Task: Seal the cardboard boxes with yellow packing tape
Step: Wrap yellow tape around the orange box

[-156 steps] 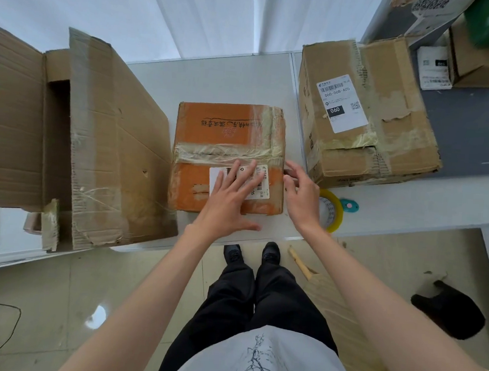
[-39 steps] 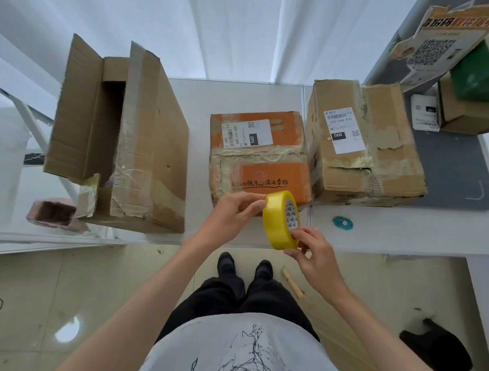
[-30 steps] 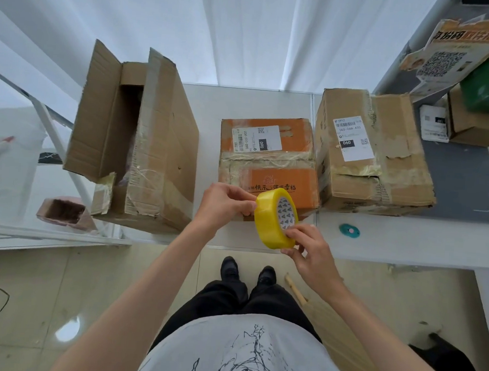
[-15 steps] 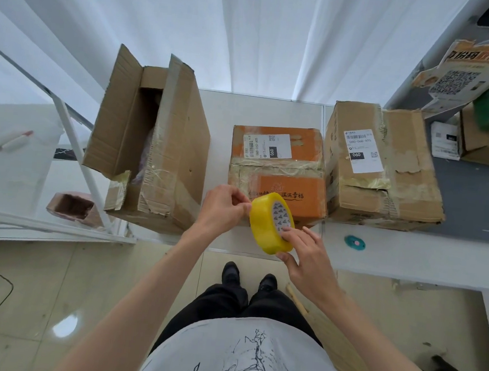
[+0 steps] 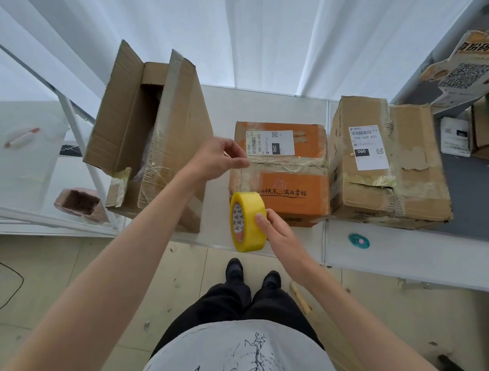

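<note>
The yellow tape roll (image 5: 248, 221) stands on edge above the near edge of the tabletop (image 5: 272, 106), in front of the orange box (image 5: 281, 173). The right hand (image 5: 280, 234) grips it, thumb pressed on the outer band and fingers curled behind. The left hand (image 5: 219, 159) is raised above and to the left, over the orange box's left edge, thumb and forefinger pinched together; a strip of tape seems to run from the roll up to that pinch, but it is too clear to be sure. The orange box lies closed, old tape across its middle and a white label on top. Touching its right side is a larger brown box (image 5: 389, 166), closed and labelled. Left of it, apart, stands an open brown box (image 5: 154, 132) with its flaps up. A small teal disc (image 5: 359, 241) lies on the tabletop to the right.
</note>
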`<state>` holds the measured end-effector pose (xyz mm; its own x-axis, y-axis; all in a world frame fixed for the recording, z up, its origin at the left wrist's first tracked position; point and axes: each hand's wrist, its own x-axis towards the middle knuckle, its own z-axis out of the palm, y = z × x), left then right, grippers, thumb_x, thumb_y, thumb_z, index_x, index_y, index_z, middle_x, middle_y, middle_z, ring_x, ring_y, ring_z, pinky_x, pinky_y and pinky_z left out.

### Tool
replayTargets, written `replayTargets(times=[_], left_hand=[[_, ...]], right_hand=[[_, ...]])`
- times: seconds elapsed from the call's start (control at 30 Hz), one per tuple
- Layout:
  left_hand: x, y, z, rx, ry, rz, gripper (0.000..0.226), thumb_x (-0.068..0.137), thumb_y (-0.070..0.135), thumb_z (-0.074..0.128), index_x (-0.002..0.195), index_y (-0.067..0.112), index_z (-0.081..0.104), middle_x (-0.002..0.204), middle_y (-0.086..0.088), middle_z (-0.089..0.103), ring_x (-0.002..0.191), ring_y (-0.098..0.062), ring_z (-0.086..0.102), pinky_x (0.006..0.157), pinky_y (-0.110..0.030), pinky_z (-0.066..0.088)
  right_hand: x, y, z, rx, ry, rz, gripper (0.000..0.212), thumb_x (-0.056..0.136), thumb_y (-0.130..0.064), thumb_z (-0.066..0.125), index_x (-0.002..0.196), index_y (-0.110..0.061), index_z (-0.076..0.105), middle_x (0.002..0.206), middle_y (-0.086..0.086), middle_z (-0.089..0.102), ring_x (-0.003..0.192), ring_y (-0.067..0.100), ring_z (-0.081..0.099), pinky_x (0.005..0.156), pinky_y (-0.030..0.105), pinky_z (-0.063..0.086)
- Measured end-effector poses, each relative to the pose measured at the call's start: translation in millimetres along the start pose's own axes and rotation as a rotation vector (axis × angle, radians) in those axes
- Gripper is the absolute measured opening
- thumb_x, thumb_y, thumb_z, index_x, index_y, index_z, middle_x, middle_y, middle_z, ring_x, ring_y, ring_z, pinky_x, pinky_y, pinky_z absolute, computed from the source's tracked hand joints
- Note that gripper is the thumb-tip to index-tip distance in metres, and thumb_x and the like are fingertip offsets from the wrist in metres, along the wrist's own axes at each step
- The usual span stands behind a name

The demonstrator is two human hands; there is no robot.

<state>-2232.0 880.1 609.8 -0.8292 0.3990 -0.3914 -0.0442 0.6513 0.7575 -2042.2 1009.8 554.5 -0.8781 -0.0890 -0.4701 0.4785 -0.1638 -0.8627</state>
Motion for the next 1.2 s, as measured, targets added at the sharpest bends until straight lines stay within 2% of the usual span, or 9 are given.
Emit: replayTargets(times=[0.07,0.13,0.23,0.37,0.47,0.6,0.8,1.0,1.2], left_hand=[[12.6,-5.5,0.4,0.052,-0.047,-0.038,0.020,0.087,0.010,0.079,0.100,-0.003,0.072,0.077,0.000,0.064,0.068,-0.007,0.057,0.063,-0.011,0.045],[23.4,-13.1,4.3,0.084,-0.045,-0.093,0.017,0.089,0.009,0.076,0.099,-0.002,0.071,0.075,-0.001,0.063,0.069,-0.008,0.056,0.063,-0.015,0.045],[37.5,-25.9,13.7,0.094,0.014,-0.169,0.013,0.091,0.011,0.075,0.097,0.001,0.071,0.075,-0.001,0.060,0.075,-0.014,0.056,0.060,-0.018,0.041],[52.8,-37.1,26.9,0.140,0.074,-0.217,0.015,0.090,0.014,0.077,0.098,0.001,0.075,0.089,-0.007,0.067,0.082,-0.014,0.058,0.069,-0.023,0.044],[57.6,-43.8,35.1,0.170,0.136,-0.227,0.014,0.088,0.015,0.079,0.096,0.003,0.078,0.097,-0.010,0.073,0.091,-0.018,0.063,0.081,-0.028,0.048],[60.8,-55.4,40.6,0.180,0.180,-0.253,0.007,0.085,0.014,0.080,0.088,0.008,0.078,0.097,-0.009,0.076,0.100,-0.020,0.067,0.079,-0.025,0.044],[68.1,-57.9,46.1,0.164,0.233,-0.235,0.014,0.085,0.016,0.080,0.094,0.006,0.078,0.098,-0.011,0.076,0.100,-0.024,0.069,0.089,-0.035,0.054],[71.6,-59.9,50.0,0.166,0.245,-0.215,0.012,0.085,0.014,0.078,0.093,0.005,0.077,0.094,-0.012,0.076,0.096,-0.026,0.070,0.088,-0.039,0.055],[76.3,-58.0,51.8,0.181,0.256,-0.197,0.011,0.084,0.013,0.079,0.091,0.005,0.077,0.092,-0.012,0.076,0.095,-0.026,0.070,0.088,-0.041,0.056]], right_hand=[[7.9,4.2,6.0,0.101,0.022,0.043,0.044,0.101,-0.042,0.051,0.126,-0.006,0.052,0.098,-0.010,0.076,0.092,0.007,0.073,0.074,0.018,0.055],[15.4,7.9,6.6,0.137,0.048,0.073,0.049,0.094,-0.047,0.060,0.129,-0.014,0.058,0.112,-0.001,0.075,0.105,0.019,0.071,0.085,0.030,0.059],[22.1,18.2,1.3,0.116,-0.005,0.074,0.030,0.097,-0.033,0.063,0.124,-0.019,0.065,0.120,0.001,0.073,0.114,0.019,0.067,0.100,0.038,0.052],[26.6,14.2,2.5,0.095,-0.096,0.081,0.034,0.096,-0.023,0.064,0.130,-0.022,0.059,0.120,-0.007,0.073,0.114,0.006,0.065,0.096,0.027,0.044],[33.8,0.4,5.7,0.061,-0.083,0.032,0.032,0.099,-0.034,0.062,0.128,-0.020,0.060,0.119,-0.001,0.073,0.115,0.014,0.067,0.098,0.030,0.050],[44.8,-10.6,6.4,0.055,-0.025,0.019,0.034,0.102,-0.037,0.058,0.122,-0.010,0.063,0.114,0.001,0.075,0.100,0.013,0.066,0.095,0.041,0.053],[55.0,-18.2,6.4,0.113,-0.014,0.050,0.041,0.103,-0.038,0.056,0.131,-0.008,0.057,0.110,0.001,0.076,0.098,0.010,0.068,0.083,0.024,0.056],[62.2,-21.8,5.3,0.141,-0.018,0.075,0.036,0.102,-0.041,0.057,0.129,-0.017,0.057,0.110,0.001,0.077,0.101,0.013,0.068,0.091,0.037,0.055],[68.2,-27.0,1.6,0.184,-0.026,0.093,0.036,0.102,-0.039,0.057,0.129,-0.015,0.058,0.111,0.005,0.076,0.099,0.015,0.069,0.095,0.042,0.054]])
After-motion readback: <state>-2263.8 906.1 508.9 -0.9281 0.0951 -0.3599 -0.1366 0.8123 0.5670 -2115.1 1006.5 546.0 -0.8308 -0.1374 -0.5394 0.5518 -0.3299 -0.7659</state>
